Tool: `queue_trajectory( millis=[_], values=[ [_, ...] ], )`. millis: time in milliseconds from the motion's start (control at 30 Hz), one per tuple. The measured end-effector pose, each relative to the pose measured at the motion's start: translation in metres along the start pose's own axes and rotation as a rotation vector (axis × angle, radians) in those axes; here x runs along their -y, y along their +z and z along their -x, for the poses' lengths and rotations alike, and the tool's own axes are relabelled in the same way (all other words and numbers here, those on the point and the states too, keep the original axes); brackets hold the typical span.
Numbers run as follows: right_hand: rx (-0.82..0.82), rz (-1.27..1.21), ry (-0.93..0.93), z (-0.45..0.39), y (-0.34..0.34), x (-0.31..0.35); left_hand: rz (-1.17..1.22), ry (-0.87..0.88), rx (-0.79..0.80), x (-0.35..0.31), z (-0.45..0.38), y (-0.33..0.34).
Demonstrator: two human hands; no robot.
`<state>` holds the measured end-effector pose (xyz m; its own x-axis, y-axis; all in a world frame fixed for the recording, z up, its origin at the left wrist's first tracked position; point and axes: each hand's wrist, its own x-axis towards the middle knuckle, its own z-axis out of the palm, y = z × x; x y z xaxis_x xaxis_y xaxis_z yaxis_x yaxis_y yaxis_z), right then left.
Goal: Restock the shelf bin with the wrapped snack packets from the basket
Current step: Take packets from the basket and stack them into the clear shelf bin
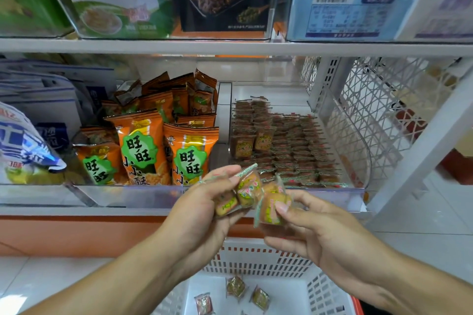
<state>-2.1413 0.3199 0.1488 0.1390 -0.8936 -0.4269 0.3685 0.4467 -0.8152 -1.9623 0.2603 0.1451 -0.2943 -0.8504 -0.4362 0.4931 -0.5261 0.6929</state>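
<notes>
The left hand (204,202) is pinching a small cluster of wrapped snack packets (243,190), fingers curled around them with the thumb lying across the top. Just beside it, the right hand (314,227) is gripping one more packet (272,208) between thumb and forefinger, its other fingers hanging loosely curled beneath. The two loads are nearly touching.

Just beyond the fingertips, the shelf bin (340,190) is sitting behind its clear front lip, already holding neat rows of the same brown packets (289,146). To do this step well, each hand is probably needing to lift over that lip and lay its packets flat in the near row, label up, releasing them low rather than dropping them onto the stack.

Both forearms are reaching up and forward from the lower corners, palms turned inward toward each other. Below the wrists, the white basket (256,261) is holding a few remaining packets (235,286). Left of the fingers, orange snack bags (189,153) are filling the neighbouring bin.
</notes>
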Motion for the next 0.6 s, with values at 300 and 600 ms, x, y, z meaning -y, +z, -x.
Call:
queue_trajectory(
  millis=[300,600],
  values=[
    [-0.009,-0.02,-0.038,0.002,0.015,-0.021,-0.015,-0.001,0.038,0.007,0.003,0.005],
    [0.087,0.703,-0.339,0.003,-0.008,0.01,-0.147,-0.146,0.067,0.0,0.004,0.003]
  ],
)
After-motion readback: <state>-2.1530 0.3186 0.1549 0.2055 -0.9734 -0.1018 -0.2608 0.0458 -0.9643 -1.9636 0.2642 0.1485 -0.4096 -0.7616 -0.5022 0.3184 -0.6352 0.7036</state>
